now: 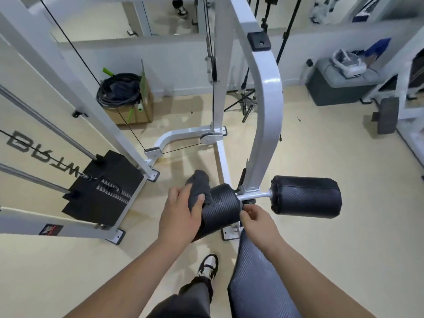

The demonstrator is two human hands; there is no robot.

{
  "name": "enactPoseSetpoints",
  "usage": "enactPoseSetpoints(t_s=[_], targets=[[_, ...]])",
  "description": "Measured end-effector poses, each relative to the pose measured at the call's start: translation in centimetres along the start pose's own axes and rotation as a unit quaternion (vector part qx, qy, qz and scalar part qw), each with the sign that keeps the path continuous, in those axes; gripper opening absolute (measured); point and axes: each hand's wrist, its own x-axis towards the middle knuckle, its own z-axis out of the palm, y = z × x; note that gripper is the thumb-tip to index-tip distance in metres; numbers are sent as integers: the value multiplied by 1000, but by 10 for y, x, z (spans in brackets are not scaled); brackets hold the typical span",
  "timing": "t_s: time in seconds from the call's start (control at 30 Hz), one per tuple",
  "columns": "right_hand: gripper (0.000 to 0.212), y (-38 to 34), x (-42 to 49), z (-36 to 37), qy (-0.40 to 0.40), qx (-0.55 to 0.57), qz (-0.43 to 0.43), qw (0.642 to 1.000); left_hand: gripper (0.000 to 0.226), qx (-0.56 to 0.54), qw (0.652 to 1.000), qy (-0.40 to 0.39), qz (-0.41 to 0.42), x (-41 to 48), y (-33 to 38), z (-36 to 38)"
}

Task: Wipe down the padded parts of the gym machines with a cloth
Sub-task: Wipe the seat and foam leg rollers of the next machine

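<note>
cloth (199, 187) gripped in left hand (181, 214) on left roller pad (220, 210); right hand (257, 220) curled at pad's inner end, grip unclear. risk: pad may spin, cloth slips.

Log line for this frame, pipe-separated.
step: wipe left roller pad | left hand: holds grey cloth on pad | right hand: at pad's inner end, grip unclear | right roller pad: untouched
</note>
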Motion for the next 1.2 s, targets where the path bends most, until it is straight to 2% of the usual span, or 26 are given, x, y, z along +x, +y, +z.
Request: enactPoseSetpoints(t_s=[0.07, 0.17, 0.2, 0.33, 0.5, 0.63, 0.73, 0.8, 0.93, 1.0, 1.07, 1.2], targets=[[20, -1, 16, 2, 15, -3, -11, 1000, 47, 86, 995, -27, 46, 18, -12, 10], [48, 1, 46, 10, 6, -22, 11, 1000, 51, 206, 964, -146, 86, 26, -35, 46], [54, 0, 52, 11, -9, -32, 23, 999, 54, 238, 954, -159, 91, 24, -40, 52], [55, 3, 75, 20, -80, -52, 32, 995, 61, 286, 945, -137, 80, 24, -42, 67], [87, 10, 86, 19, -135, -34, 44, 989, 62, 292, 939, -169, 68, 44, -4, 96], [79, 17, 91, 16, -141, 1, 49, 989, 66, 276, 925, -222, 138, 64, 20, 114], [79, 22, 89, 18, -141, 4, 47, 989, 76, 285, 915, -223, 178, 61, -7, 94], [72, 24, 86, 20, -137, -14, 66, 988, 78, 285, 924, -194, 168, 46, -38, 71], [56, 27, 87, 22, -126, -35, 87, 988, 69, 279, 948, -133, 80, 25, -76, 41], [39, 23, 95, 21, -117, -44, 88, 988, 58, 267, 955, -124, 39, 37, -60, 47], [28, 17, 104, 20, -108, -70, 86, 988, 49, 242, 960, -136, 40, 56, -28, 67], [34, 21, 112, 22, -101, -148, 60, 982, 55, 214, 944, -222, 122, 85, 25, 104]])
